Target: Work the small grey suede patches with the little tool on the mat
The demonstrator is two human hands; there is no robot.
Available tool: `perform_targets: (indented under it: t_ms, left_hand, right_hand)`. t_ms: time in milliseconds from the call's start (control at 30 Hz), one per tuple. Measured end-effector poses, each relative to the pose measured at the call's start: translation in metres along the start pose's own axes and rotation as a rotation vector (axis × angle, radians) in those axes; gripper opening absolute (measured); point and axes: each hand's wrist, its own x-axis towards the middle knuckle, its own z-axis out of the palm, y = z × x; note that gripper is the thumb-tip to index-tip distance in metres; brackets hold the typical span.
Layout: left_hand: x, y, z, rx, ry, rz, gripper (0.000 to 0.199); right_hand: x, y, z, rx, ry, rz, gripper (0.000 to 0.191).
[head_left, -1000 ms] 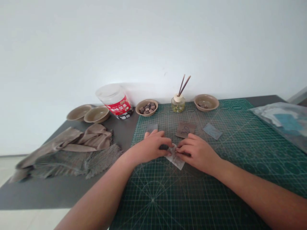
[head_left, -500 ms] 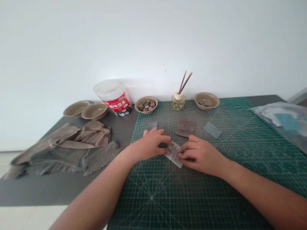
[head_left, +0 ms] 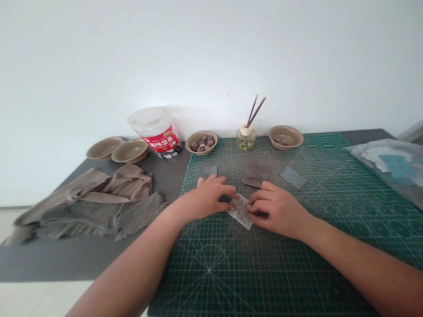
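A small pale grey sheet (head_left: pixel 242 212), which looks like worn sandpaper, lies slantwise on the green cutting mat (head_left: pixel 211 281). My left hand (head_left: pixel 213 197) presses its left end between thumb and forefinger, the other fingers bent over the mat. At the sheet's right side my right hand (head_left: pixel 279 211) is closed, fingertips pinched together on its surface; whatever they hold is hidden. Just beyond the hands lies a brown square of sandpaper (head_left: pixel 255 175) with a handwritten number. A blue-grey sheet (head_left: pixel 293 177) rests to its right, and a grey piece (head_left: pixel 209 171) shows behind my left fingers.
Along the wall stand a bowl of small stones (head_left: pixel 202 143), a reed diffuser (head_left: pixel 246 137), another bowl (head_left: pixel 286 138) with a few stones, and a tilted plastic jar (head_left: pixel 158 136). Two bowls (head_left: pixel 129 152) and crumpled cloths (head_left: pixel 99 193) are left; a plastic bag (head_left: pixel 393 163) is right.
My right hand has shifted slightly up and to the right along the sheet. My left hand keeps its place on the sheet's left end.
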Motion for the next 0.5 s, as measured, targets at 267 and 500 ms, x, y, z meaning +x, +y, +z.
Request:
perform_targets:
  t_ms: [267, 500]
  left_hand:
    - [0.0, 0.001, -0.001, 0.005, -0.003, -0.002, 0.024]
    - [-0.002, 0.005, 0.002, 0.037, 0.103, 0.095, 0.023]
  right_hand:
    - [0.002, -0.003, 0.004, 0.004, -0.011, 0.001, 0.015]
    - [0.007, 0.009, 0.001, 0.081, 0.125, 0.273, 0.008]
